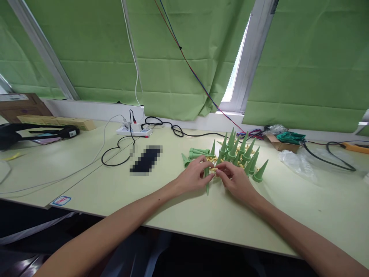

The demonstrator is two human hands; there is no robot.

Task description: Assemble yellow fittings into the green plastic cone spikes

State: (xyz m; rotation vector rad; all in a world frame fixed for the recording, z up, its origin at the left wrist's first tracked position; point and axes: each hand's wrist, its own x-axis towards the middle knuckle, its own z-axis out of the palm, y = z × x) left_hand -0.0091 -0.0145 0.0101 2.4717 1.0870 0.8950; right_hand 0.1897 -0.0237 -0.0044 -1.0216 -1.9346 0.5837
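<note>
My left hand [193, 174] is closed around a green plastic cone spike [207, 186], its tip pointing toward me. In my right hand [235, 180] a small yellowish piece [213, 169] is pinched between thumb and fingers, right against the left fingertips. Just beyond the hands, several green cones [230, 148] stand point-up in a cluster, with small yellow pieces strewn among them. A few more green cones [198, 152] lie on their sides past my left hand. Fingers cover the cone's wider end.
On the pale table [173, 204] a blurred dark rectangle [146, 159] lies left of my hands. Behind it are a power strip [134, 131] and black cables [175, 129]. At right sit a small cardboard box [281, 144] and a clear plastic bag [298, 163].
</note>
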